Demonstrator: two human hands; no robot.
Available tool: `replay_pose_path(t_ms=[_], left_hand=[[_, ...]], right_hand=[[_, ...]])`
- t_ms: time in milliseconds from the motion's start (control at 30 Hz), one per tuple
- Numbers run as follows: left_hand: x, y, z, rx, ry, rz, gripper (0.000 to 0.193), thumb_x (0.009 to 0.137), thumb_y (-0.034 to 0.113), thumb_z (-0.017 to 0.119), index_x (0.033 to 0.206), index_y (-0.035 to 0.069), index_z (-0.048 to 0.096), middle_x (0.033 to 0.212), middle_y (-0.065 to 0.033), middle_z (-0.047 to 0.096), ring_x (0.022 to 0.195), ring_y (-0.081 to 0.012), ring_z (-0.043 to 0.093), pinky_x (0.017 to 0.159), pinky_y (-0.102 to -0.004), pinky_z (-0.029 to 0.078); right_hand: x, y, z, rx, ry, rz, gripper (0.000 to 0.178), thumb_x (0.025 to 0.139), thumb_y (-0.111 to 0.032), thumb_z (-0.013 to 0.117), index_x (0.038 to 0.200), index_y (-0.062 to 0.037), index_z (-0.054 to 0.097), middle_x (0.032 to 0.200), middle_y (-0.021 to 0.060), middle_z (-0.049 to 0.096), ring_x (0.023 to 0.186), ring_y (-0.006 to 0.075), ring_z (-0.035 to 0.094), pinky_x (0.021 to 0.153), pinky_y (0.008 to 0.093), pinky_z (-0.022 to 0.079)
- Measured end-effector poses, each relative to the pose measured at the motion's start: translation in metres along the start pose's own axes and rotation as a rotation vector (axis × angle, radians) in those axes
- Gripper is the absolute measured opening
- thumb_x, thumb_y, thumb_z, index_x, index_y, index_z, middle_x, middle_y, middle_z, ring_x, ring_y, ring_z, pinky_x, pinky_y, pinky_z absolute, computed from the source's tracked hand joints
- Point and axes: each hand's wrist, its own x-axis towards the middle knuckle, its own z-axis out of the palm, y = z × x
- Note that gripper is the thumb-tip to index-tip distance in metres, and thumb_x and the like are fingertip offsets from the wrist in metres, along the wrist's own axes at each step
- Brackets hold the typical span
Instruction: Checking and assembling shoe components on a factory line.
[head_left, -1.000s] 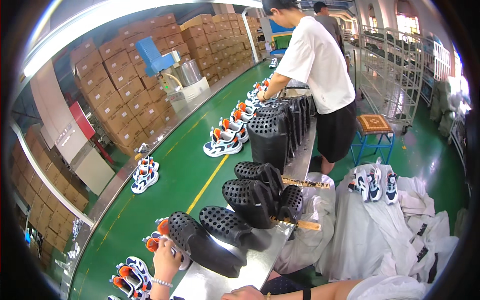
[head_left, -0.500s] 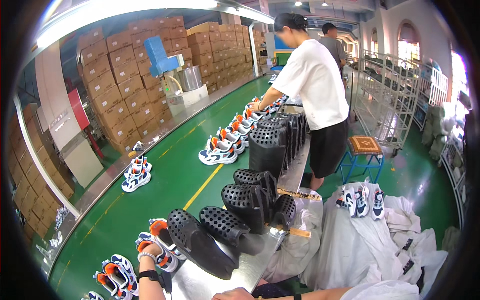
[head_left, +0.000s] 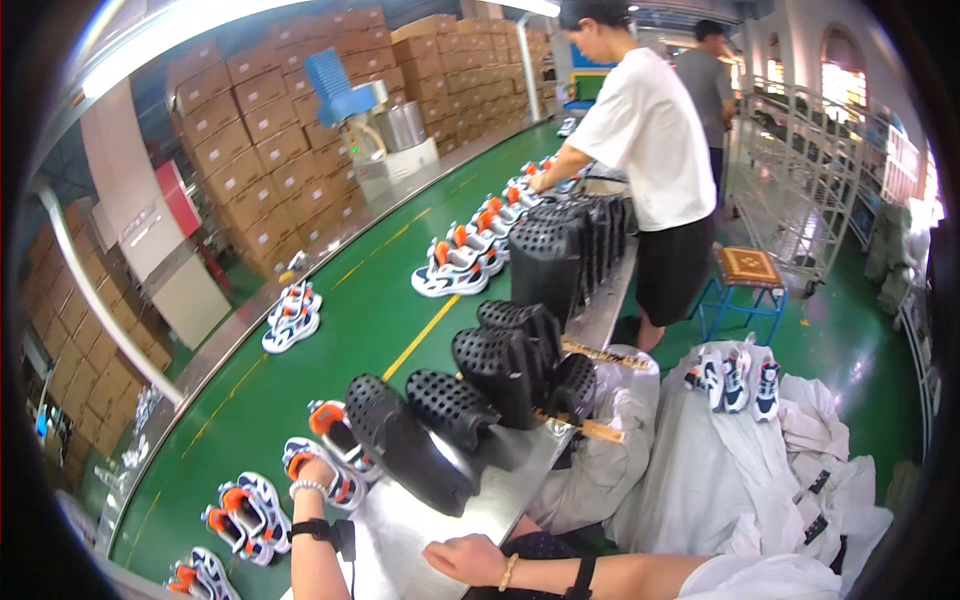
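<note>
My left hand [head_left: 318,474] is at the collar of a white, navy and orange sneaker [head_left: 346,490] and appears to grip it; its fingers are mostly hidden in the shoe. A matching sneaker [head_left: 335,428] stands right beside it. My right hand [head_left: 466,560] is closed in a loose fist above the near side of the metal ledge [head_left: 400,535], with nothing visible in it. Just beyond the left hand, a large black moulded form [head_left: 402,450] with round holes lies tilted on the ledge. A smaller perforated black form [head_left: 450,405] lies behind it.
Sneaker pairs [head_left: 245,518] stand along the green belt [head_left: 370,320]. More black forms [head_left: 545,250] line the ledge. A co-worker [head_left: 650,140] handles the far sneaker row [head_left: 465,250]. At right are a cloth-covered pile [head_left: 690,470] with several sneakers, a stool [head_left: 748,268] and wheeled racks [head_left: 795,170].
My view has tilted lower, so the scene sits higher and more of my right hand and forearm shows. The left hand stays at the same sneaker.
</note>
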Motion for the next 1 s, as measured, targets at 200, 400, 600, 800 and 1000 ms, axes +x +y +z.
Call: replay_pose_path(t_ms=[200,400,600,800,1000], left_hand=[[-0.018,0.040,-0.108,-0.166,-0.425,-0.032,0.023,0.070,0.010,0.055,0.086,0.000,0.069,0.083,-0.0162,0.069,0.077,-0.0226,0.063,0.071,-0.0352,0.049],[-0.026,0.031,-0.093,-0.116,-0.429,-0.051,0.027,0.071,0.010,0.053,0.090,0.000,0.070,0.086,-0.0170,0.070,0.076,-0.0274,0.066,0.070,-0.0372,0.051],[-0.038,0.049,-0.087,0.003,-0.195,-0.083,0.025,0.076,0.013,0.053,0.088,0.000,0.071,0.088,-0.0191,0.069,0.086,-0.0305,0.067,0.072,-0.0339,0.052],[-0.082,0.101,-0.127,0.056,0.346,-0.473,0.024,0.086,0.012,0.051,0.100,-0.003,0.064,0.114,-0.0182,0.059,0.108,-0.0323,0.057,0.084,-0.0396,0.050],[-0.077,0.062,-0.098,-0.145,0.627,-0.367,0.037,0.090,0.006,0.041,0.124,-0.008,0.047,0.130,-0.0213,0.047,0.122,-0.0370,0.046,0.101,-0.0413,0.040]], right_hand=[[0.001,0.009,-0.006,0.040,0.024,0.028,0.018,0.090,-0.028,0.057,0.083,-0.0111,0.058,0.051,0.0076,0.053,0.047,0.0274,0.057,0.044,0.0386,0.044],[0.002,0.006,0.003,0.073,-0.044,0.038,0.018,0.091,-0.028,0.057,0.085,-0.0112,0.061,0.054,0.0087,0.056,0.050,0.0285,0.058,0.047,0.0394,0.045],[0.021,-0.025,-0.070,0.429,-0.079,0.031,0.016,0.090,-0.021,0.059,0.092,-0.0068,0.066,0.065,0.0120,0.061,0.059,0.0279,0.062,0.053,0.0352,0.046],[0.114,-0.015,-0.210,-0.048,0.394,0.048,0.012,0.081,-0.016,0.067,0.088,-0.0060,0.066,0.069,0.0075,0.063,0.053,0.0206,0.057,0.052,0.0309,0.045],[0.159,0.063,-0.240,-0.760,0.259,-0.018,0.039,0.086,-0.039,0.061,0.098,-0.0019,0.059,0.073,0.0105,0.062,0.074,0.0289,0.063,0.067,0.0396,0.051]])
